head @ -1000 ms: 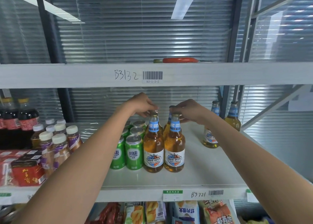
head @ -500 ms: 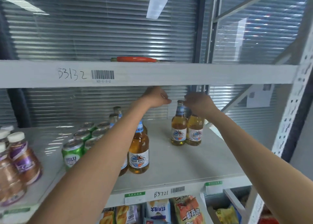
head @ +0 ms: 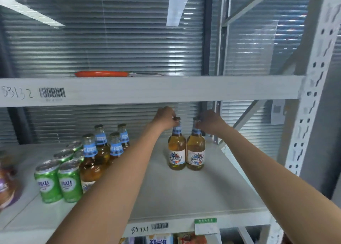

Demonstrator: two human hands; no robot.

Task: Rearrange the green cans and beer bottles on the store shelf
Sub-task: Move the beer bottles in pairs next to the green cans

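Bottles under my fingers: amber, blue neck bands, white labels with a blue-and-orange shield.
Bottles at left: same amber glass, same blue bands.
Cans: bright green, white lettering, silver tops.
Shelf: pale grey-white.
Tool on the upper shelf: orange.

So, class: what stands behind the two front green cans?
More green cans in rows; only their tops show. How many in all cannot be told, as bottles cover some.
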